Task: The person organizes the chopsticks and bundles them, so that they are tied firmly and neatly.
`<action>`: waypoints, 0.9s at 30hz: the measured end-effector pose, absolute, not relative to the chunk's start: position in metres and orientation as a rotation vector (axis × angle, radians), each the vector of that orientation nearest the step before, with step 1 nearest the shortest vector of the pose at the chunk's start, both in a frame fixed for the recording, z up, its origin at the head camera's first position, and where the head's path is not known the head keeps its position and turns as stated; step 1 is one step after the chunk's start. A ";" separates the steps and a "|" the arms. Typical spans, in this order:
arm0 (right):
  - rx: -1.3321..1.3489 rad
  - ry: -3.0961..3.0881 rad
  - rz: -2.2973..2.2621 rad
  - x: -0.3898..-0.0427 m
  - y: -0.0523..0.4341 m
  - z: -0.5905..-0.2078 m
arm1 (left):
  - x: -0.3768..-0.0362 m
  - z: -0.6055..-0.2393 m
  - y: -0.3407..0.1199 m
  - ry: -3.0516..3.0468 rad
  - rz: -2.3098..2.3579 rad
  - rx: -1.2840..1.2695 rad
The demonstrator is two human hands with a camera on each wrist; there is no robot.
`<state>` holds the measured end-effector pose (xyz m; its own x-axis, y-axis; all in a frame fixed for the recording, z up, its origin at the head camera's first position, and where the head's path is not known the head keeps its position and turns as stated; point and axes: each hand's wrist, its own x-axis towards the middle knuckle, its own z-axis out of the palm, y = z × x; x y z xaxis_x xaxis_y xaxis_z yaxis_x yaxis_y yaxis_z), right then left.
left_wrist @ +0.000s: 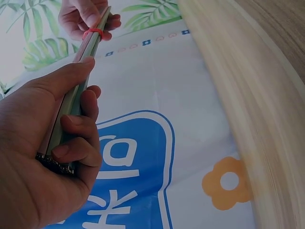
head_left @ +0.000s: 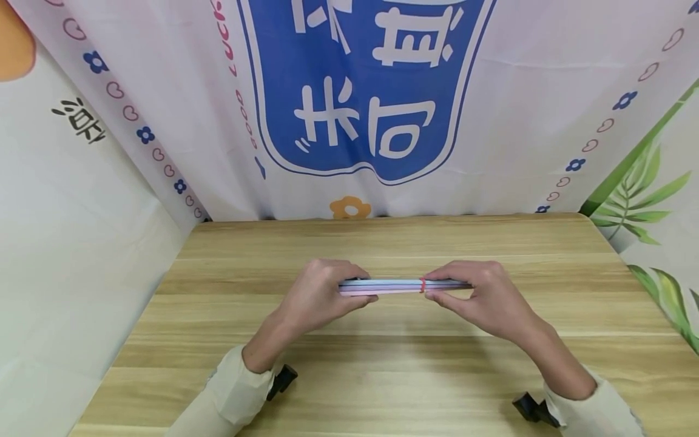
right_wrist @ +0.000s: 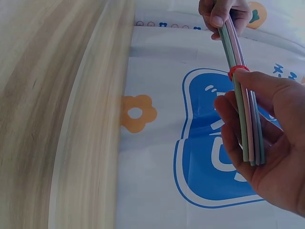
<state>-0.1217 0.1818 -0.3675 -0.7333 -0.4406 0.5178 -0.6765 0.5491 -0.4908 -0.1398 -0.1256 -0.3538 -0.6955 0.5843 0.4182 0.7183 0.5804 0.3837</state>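
Both hands hold one bundle of pastel sticks level above the wooden table.

Now the left hand curls thumb and fingers round one end of the bundle of sticks, while the right hand pinches the other end, its fingertips just beside a red rubber band wrapped round the sticks. Behind the table hangs a printed cloth backdrop with a blue emblem.

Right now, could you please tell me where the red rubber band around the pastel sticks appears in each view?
Head: red rubber band, centre, beside the right hand.
Left wrist: top left.
Right wrist: upper right.
Shared landmark: blue-and-white printed backdrop.
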 end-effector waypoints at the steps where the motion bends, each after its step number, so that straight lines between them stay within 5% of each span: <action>1: 0.924 -2.450 0.986 -0.122 0.181 -0.368 | -0.140 -0.354 -0.125 -2.569 -0.788 -1.077; 27: 1.008 -2.361 0.932 -0.117 0.168 -0.373 | -0.136 -0.360 -0.117 -2.561 -0.792 -1.099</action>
